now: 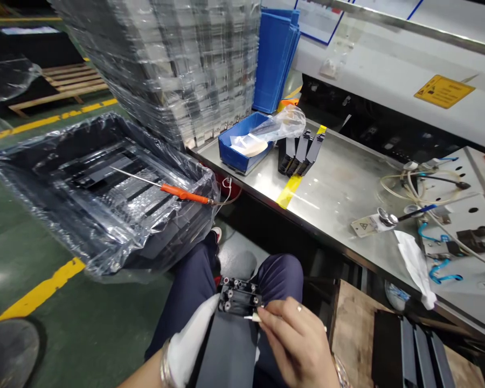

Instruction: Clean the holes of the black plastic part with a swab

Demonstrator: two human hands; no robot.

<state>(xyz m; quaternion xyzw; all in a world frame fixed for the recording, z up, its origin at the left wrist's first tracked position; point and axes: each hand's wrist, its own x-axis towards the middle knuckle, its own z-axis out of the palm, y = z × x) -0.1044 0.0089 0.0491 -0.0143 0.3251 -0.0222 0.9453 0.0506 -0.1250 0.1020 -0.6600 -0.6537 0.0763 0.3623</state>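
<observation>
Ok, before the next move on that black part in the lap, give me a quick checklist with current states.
1. Black part supported on the lap by the left hand with a white cloth: ok.
2. Right hand fingertips at the part's connector end: ok.
3. Small white piece pinched at the fingertips: ok; seated or not: cannot tell.
4. Orange-handled tool lying apart on the bagged tray: ok.
5. More black parts standing on the steel bench: ok.

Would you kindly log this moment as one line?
left hand: white cloth under long black plastic part | right hand: fingers pinch small white swab at its end | on lap
</observation>
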